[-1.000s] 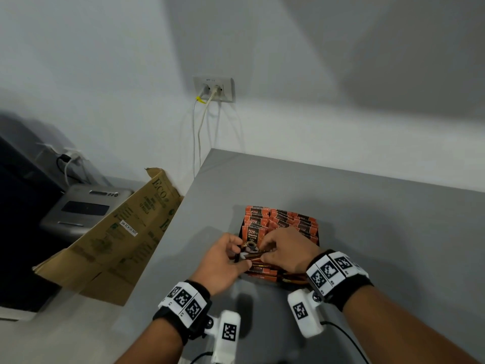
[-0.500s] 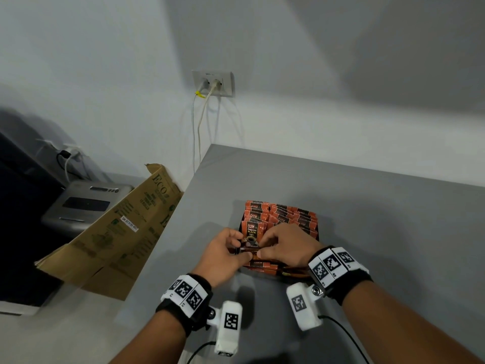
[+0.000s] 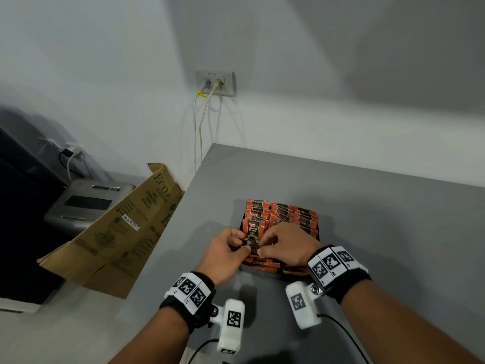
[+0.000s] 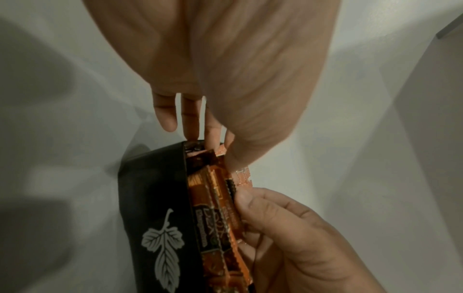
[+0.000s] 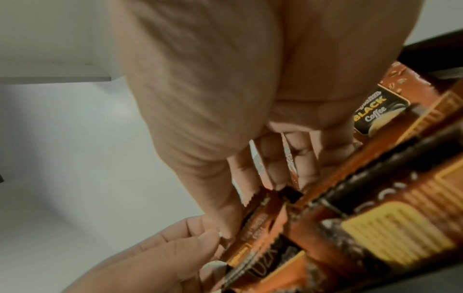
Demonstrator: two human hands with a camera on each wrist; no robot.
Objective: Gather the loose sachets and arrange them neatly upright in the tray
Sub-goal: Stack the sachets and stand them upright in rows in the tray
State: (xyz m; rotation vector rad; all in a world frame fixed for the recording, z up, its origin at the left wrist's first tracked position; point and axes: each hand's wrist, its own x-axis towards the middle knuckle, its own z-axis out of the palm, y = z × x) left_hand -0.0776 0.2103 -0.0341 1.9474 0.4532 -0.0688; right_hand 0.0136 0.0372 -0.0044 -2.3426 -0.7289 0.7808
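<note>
Orange coffee sachets (image 3: 282, 218) stand in rows inside a black tray (image 4: 155, 198) with a pale leaf motif, on the grey table (image 3: 380, 219). At the tray's front left corner one sachet (image 3: 253, 229) stands upright, label facing me. My left hand (image 3: 242, 244) pinches its lower left edge and my right hand (image 3: 262, 246) pinches its lower right part. In the right wrist view my right fingers (image 5: 275, 168) are pushed between neighbouring sachets (image 5: 371, 208). More sachets (image 3: 265, 264) lie flat at the tray's front under my hands.
A brown cardboard box (image 3: 112, 232) leans against the table's left edge, with a grey device (image 3: 86, 203) behind it. A wall socket (image 3: 215, 82) with hanging cables is above the table's far corner. Bare grey table surface lies right of the tray.
Both hands have stayed at the tray's front left corner on the same sachet. The sachet now stands a little more upright; the head camera has shifted slightly.
</note>
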